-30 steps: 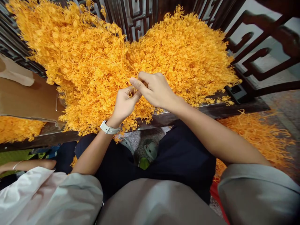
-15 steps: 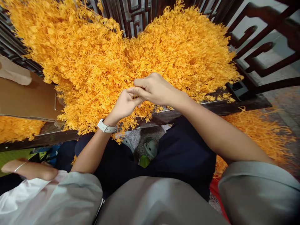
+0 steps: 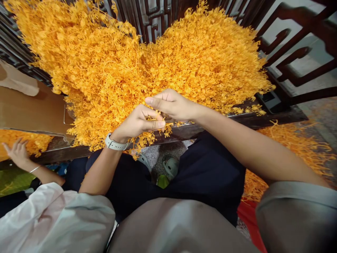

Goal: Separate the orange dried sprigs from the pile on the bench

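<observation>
My left hand (image 3: 139, 121), with a pale watch (image 3: 115, 143) on its wrist, pinches a small spidery orange plastic piece (image 3: 163, 120) between thumb and forefinger. Right beside it, my right hand (image 3: 175, 104) has its thumb pressed along the bent forefinger. Whatever lies in the right fingers is hidden. Both hands meet just above the front edge of a dark wooden bench, before a large heap of orange plastic sprigs (image 3: 197, 59). A few loose sprigs (image 3: 143, 140) hang over the edge below my left wrist.
Dark wooden latticework (image 3: 292, 52) stands behind and to the right. A cardboard box (image 3: 31, 109) sits at left. More orange strands (image 3: 297, 151) lie low on the right. A co-worker's hand (image 3: 18, 153) reaches over another orange pile (image 3: 43, 140) at far left.
My hands have shifted slightly; the left thumb now stretches out to the right, and the right hand sits a little lower. The co-worker's arm at left has reached forward to the orange pile.
</observation>
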`<state>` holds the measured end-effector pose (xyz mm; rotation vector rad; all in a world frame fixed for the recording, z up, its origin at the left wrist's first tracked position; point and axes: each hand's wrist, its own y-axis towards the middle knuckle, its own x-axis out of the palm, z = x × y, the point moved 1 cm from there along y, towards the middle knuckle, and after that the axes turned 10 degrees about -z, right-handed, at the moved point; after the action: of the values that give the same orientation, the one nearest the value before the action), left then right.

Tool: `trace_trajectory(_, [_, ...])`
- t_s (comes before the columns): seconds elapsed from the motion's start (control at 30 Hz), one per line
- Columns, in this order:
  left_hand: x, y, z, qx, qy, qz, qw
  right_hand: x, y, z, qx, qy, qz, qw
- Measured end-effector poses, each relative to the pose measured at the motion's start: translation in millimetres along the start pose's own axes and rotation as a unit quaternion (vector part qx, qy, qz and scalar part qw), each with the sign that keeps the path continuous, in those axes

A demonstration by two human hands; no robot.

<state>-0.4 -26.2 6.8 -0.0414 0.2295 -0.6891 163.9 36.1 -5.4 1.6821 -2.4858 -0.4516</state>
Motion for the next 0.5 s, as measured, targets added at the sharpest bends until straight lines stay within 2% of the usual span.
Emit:
trace_trajectory(0.2, [-0.9,-4.1,-0.9,-0.003,-0.026,-0.035,0.999,4.2,-2.3,-1.1,0.033,0.106,-0.020,0.994])
trace_trajectory(0.37, [2.0,-6.7,7.0,0.011,-0.004,-0.026,1.000,9.0,-4.9,-6.0,0.059,0.203,-0.028,0.977])
trace_trajectory(0.5, [10.2,-8.1,12.5,0.061,0.020,-0.059,0.996,12.3,-3.9,-6.4,0.065,0.240,-0.030,0.968])
